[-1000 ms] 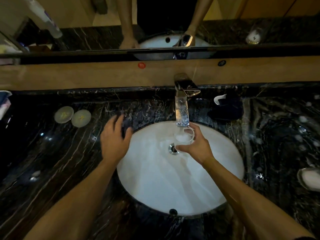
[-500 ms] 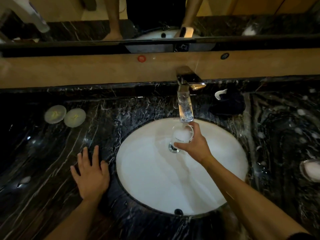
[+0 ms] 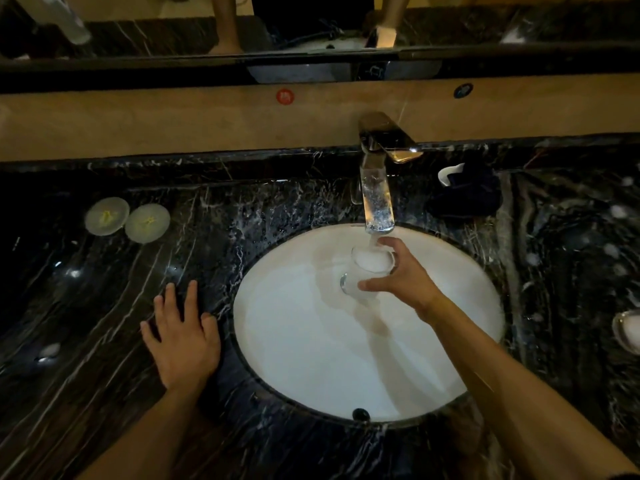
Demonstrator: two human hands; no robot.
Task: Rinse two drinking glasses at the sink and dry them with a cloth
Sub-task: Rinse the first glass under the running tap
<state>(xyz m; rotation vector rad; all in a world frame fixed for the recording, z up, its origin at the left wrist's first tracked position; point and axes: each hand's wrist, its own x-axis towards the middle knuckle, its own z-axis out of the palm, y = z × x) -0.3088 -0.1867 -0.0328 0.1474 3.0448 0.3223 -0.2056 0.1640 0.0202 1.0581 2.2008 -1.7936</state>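
A clear drinking glass [image 3: 370, 268] is gripped by the curled fingers [image 3: 389, 242] of the right hand [image 3: 407, 282] under the water running from the chrome tap [image 3: 377, 188], above the white oval sink [image 3: 311, 358]. The left hand [image 3: 181, 336] is laid flat, fingers spread, on the black marble tabletop [image 3: 104, 306]. A dark cloth [image 3: 465, 197] is seen right of the tap.

We see two bare forearms, no sleeves reaching the wrists. The left hand [image 3: 180, 337] and right hand [image 3: 403, 278] wear no rings or watch.
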